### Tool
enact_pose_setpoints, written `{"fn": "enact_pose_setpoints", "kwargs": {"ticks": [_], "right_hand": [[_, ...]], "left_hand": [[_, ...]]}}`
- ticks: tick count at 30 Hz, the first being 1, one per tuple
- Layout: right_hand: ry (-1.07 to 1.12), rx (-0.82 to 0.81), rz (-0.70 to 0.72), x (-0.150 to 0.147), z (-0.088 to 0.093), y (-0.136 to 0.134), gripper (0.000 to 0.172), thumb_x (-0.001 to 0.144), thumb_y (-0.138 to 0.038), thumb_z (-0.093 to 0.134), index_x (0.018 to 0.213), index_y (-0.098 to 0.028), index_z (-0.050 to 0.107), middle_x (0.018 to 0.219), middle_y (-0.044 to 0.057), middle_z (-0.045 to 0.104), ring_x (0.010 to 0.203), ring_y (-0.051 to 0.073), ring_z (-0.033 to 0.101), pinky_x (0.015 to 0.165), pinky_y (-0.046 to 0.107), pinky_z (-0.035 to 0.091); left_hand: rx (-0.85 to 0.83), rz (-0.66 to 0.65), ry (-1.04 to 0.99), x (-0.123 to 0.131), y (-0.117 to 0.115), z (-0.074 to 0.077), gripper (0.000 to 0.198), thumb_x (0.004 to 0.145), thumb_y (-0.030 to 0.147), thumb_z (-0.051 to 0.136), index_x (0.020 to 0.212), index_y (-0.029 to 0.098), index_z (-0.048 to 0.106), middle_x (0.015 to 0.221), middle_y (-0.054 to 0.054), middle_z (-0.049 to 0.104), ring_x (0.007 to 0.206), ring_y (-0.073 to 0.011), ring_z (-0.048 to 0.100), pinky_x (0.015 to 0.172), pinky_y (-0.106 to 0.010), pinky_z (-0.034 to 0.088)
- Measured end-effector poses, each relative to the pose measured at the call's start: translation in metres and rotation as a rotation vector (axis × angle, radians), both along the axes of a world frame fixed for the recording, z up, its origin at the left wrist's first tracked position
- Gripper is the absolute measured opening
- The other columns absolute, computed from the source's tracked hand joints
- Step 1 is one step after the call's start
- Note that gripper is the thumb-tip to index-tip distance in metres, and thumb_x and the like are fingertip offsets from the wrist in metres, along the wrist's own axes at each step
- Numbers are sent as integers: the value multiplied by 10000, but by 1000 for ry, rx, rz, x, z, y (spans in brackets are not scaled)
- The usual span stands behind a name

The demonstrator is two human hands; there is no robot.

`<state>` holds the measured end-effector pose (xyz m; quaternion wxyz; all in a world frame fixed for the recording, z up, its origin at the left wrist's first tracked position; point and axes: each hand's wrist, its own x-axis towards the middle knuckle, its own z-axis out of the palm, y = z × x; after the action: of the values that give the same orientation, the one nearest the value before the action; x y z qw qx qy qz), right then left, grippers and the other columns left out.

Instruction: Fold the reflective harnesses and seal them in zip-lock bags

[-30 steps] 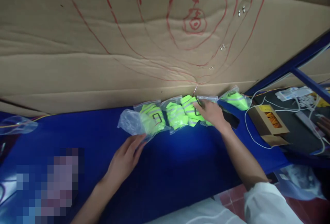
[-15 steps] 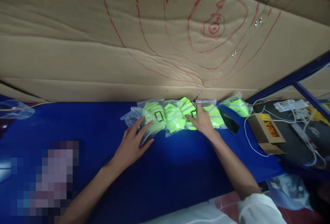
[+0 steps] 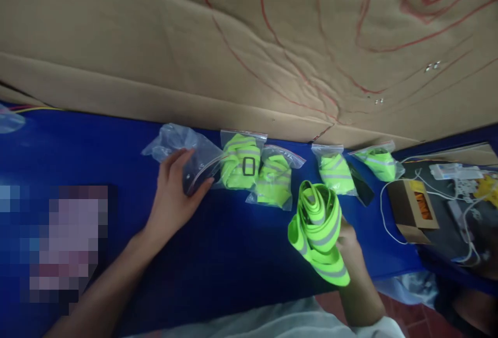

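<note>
My right hand (image 3: 348, 237) is closed around a loosely coiled neon-yellow reflective belt (image 3: 319, 224) with grey stripes, raised above the blue table; the belt hides most of the fingers. My left hand (image 3: 173, 190) has its fingers curled onto a clear plastic bag (image 3: 202, 154), thumb and forefinger on either side of it. Just right of that bag lies a bagged neon belt with a black buckle (image 3: 241, 164). Another bagged belt (image 3: 274, 182) rests beside it. Farther right are a third bagged belt (image 3: 336, 172) and one more (image 3: 379, 164) near the table's corner.
A cardboard wall (image 3: 155, 68) with red marker lines rises behind the blue table (image 3: 218, 255). A dark flat phone-like object (image 3: 361, 187) lies among the bags. At right are an open small carton (image 3: 412, 208) and white cables (image 3: 385, 224). A pixelated patch covers the left.
My right hand has lifted the neon belt out of the row and toward me. The left hand has shifted left with the clear bag. The view has turned.
</note>
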<state>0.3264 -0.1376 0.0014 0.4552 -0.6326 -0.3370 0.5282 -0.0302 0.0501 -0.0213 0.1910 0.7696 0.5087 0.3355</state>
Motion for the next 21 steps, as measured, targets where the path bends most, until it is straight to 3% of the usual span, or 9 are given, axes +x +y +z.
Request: {"fn": "enact_pose_setpoints", "kwargs": {"ticks": [4, 7, 10, 11, 13, 15, 16, 18, 21], "right_hand": [[238, -130, 101, -10, -9, 12, 926, 496, -339, 1017, 1353, -285, 670, 1291, 67, 755, 1127, 331, 724, 966, 454, 590], [249, -151, 220, -20, 2, 28, 935, 552, -280, 1005, 1412, -269, 639, 1352, 63, 725, 1239, 304, 678, 1067, 413, 533], [330, -128, 118, -42, 14, 39, 864, 631, -324, 973, 1425, -283, 634, 1361, 59, 729, 1286, 314, 665, 1110, 441, 514], [361, -114, 73, -52, 16, 40, 841, 642, -329, 968, 1416, -283, 641, 1351, 60, 737, 1281, 319, 672, 1118, 459, 514], [429, -83, 22, -70, 19, 41, 786, 652, -344, 961, 1378, -280, 668, 1316, 63, 756, 1257, 330, 693, 1124, 491, 521], [500, -84, 27, -86, 20, 37, 758, 664, -392, 953, 1361, -271, 682, 1300, 76, 765, 1255, 346, 700, 1126, 514, 528], [527, -96, 36, -92, 19, 34, 767, 671, -435, 946, 1368, -262, 679, 1302, 88, 764, 1268, 357, 695, 1126, 524, 531], [504, -106, 12, -101, 18, 26, 763, 716, -503, 914, 1393, -259, 662, 1334, 98, 751, 1323, 353, 666, 1145, 516, 523], [252, -7, -101, -105, 15, 14, 672, 843, -443, 844, 1457, -322, 601, 1488, 53, 661, 1424, 270, 593, 1201, 442, 481]], "left_hand": [[-15, 69, 32, 0, -1, 3, 695, 949, 428, 698, 1564, 250, 429, 1627, -190, 369, 1550, -418, 371, 1234, -632, 396], [1, 146, 15, -2, -9, 20, 675, 930, 405, 731, 1526, 220, 475, 1676, -167, 285, 1576, -443, 304, 1270, -638, 321], [22, 137, -186, 3, -30, 43, 511, 887, 323, 778, 1347, 193, 596, 1468, -143, 532, 1447, -357, 478, 1196, -547, 443], [-89, 74, -304, 7, -39, 50, 475, 876, 311, 785, 1304, 206, 606, 1360, -121, 605, 1341, -311, 568, 1126, -501, 507], [-604, -195, -559, 20, -56, 60, 563, 848, 330, 808, 1347, 246, 561, 1348, -110, 632, 1220, -268, 658, 1001, -433, 586], [-1096, -417, -727, 33, -69, 64, 714, 783, 336, 858, 1408, 256, 524, 1402, -122, 629, 1228, -274, 674, 1005, -427, 591], [-1245, -469, -772, 38, -73, 65, 749, 755, 317, 871, 1416, 243, 527, 1390, -123, 646, 1244, -281, 670, 1020, -423, 582], [-1339, -471, -798, 45, -76, 66, 684, 742, 238, 840, 1374, 200, 581, 1272, -99, 710, 1185, -264, 693, 987, -376, 582], [-1265, -406, -742, 42, -74, 73, 478, 806, 170, 705, 1281, 168, 656, 967, -20, 738, 839, -174, 708, 751, -270, 574]]}}
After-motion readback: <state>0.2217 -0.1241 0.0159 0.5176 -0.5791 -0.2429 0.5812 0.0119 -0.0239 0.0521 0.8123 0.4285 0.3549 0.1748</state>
